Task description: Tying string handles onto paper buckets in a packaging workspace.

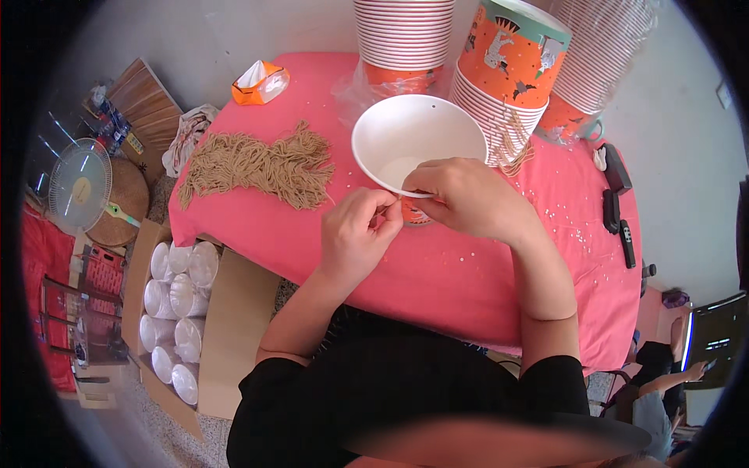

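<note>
Cup: a white-lined paper bucket [417,140] with orange outside is tilting toward the camera, upper centre.
String: too thin to make out at the rim.

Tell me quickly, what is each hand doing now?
Left hand: closed, pinching a thin string.
Right hand: closed on the rim of the white paper bucket.

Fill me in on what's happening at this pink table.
A person sits at the pink table, working with both bare hands on a white paper tub with an orange outside. The right hand grips the tub's near rim, and the left hand pinches something thin right beside it, too small to tell for sure. A pile of tan string pieces lies to the left, stacks of matching tubs stand behind, and a cardboard box on the floor holds more tubs.
</note>
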A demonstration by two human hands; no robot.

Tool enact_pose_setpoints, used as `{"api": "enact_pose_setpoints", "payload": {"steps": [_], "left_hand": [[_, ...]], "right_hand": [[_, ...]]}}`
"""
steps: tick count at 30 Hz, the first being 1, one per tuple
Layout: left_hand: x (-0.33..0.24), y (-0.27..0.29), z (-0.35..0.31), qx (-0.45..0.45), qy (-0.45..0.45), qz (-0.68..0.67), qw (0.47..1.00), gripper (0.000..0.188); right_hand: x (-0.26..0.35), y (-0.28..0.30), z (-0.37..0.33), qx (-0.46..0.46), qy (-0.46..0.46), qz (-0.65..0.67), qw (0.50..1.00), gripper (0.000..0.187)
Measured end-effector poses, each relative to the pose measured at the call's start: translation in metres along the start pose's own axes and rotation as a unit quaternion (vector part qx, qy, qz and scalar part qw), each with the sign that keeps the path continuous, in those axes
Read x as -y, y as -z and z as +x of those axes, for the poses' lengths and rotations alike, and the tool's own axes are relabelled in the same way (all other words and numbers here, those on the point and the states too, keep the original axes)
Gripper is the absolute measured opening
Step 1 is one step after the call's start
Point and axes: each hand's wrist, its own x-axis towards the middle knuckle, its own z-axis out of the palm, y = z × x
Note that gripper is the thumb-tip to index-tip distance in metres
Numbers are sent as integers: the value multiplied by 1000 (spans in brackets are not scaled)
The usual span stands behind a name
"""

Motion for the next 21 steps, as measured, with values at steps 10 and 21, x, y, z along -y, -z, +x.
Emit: {"api": "enact_pose_setpoints", "payload": {"steps": [10,21], "left_hand": [[1,-1,1,-11,-3,14,1000,17],[-1,3,-3,-9,35,-23,999,12]], "right_hand": [[1,0,1,-2,0,-1,1000,16],[-4,1,0,35,-12,116,993,22]]}}
